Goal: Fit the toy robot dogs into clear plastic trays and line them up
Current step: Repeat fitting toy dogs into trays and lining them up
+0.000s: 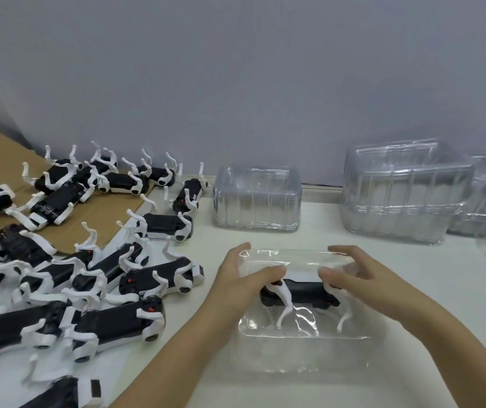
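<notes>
Head view: both hands [294, 278] grip toy dog [300, 293] inside clear tray [303, 331].

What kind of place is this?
Likely a toy packing station: loose toy robot dogs heaped beside stacks of clear plastic trays, while the left hand and right hand fit one dog into a tray.

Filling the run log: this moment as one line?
left hand: grips clear tray holding toy dog | right hand: grips same tray | spare trays: behind

Your left hand [243, 279] and right hand [353, 273] are bare, with slim fingers; your left forearm [177, 348] and right forearm [441, 337] are bare too, as far as they show.
</notes>
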{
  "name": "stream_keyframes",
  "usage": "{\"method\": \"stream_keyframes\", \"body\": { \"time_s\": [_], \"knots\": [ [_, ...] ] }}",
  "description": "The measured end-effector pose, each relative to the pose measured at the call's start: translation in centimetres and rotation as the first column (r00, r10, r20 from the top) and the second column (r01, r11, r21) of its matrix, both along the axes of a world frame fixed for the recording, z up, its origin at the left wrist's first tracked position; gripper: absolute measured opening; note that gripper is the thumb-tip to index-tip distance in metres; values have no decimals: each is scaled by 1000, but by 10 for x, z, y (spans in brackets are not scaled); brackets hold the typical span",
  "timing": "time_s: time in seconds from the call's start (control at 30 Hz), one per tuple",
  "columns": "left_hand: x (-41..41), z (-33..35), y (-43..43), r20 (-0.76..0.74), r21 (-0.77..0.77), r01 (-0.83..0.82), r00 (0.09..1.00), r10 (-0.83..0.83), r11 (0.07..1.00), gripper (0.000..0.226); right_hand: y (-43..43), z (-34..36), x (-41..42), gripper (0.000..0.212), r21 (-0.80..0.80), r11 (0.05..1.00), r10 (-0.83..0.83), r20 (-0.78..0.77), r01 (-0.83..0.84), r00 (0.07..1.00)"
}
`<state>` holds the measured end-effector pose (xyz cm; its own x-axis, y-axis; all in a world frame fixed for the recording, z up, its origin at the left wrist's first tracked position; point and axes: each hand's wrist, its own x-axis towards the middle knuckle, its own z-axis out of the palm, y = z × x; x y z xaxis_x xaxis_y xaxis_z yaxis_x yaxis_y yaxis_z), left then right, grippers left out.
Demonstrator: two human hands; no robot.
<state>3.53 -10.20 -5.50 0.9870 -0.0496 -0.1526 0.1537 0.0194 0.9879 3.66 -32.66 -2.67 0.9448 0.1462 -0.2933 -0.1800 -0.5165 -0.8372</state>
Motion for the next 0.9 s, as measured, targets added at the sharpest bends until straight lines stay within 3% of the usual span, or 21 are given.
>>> {"method": "stream_keyframes", "body": {
  "time_s": [0.07, 0.13, 0.2, 0.37, 0.5, 0.57, 0.6, 0.67, 0.73, 0.77, 0.83, 0.9],
  "knots": [
    [11, 9, -2, 179, 78, -65, 983, 50, 995, 65, 5, 7, 6, 62, 376, 924, -97, 59, 68, 994],
    [19, 21, -3, 356, 126, -110, 933, 59, 986, 62, 9, 9, 15, 66, 534, 844, -149, 141, 52, 979],
    [20, 28, -1, 450, 151, -142, 891, 60, 978, 64, 16, 6, 22, 81, 562, 827, -160, 204, 18, 966],
    [18, 26, 8, 491, 225, -162, 871, 32, 961, 68, 28, -6, 26, 75, 563, 826, -194, 325, -24, 926],
    [12, 40, 12, 454, 281, -98, 890, -42, 955, 67, 29, -9, 29, 72, 603, 798, -229, 308, -3, 923],
    [16, 67, 13, 441, 324, 13, 882, -164, 946, 69, 23, -8, 32, 75, 702, 712, -202, 219, -11, 955],
    [20, 79, 16, 417, 256, 70, 892, -176, 964, 70, 20, -9, 33, 76, 767, 641, -171, 156, -10, 973],
    [23, 97, 20, 396, -68, 143, 912, -105, 987, 59, 18, -12, 31, 73, 869, 492, -93, -3, 48, 996],
    [13, 93, 21, 557, -257, 168, 831, 4, 952, 40, 24, -23, 27, 43, 896, 424, -33, -132, 133, 991],
    [9, 84, 20, 588, -245, 126, 808, 43, 961, 35, 30, -25, 25, 15, 892, 418, -35, -176, 174, 984],
    [7, 64, 11, 575, 7, 25, 817, -25, 1000, 40, 41, -29, 24, 3, 919, 349, 57, -217, 184, 975],
    [7, 54, -6, 476, 234, 49, 865, -158, 971, 49, 59, -27, 23, 39, 972, 205, 188, -157, 118, 969]
  ]
}}
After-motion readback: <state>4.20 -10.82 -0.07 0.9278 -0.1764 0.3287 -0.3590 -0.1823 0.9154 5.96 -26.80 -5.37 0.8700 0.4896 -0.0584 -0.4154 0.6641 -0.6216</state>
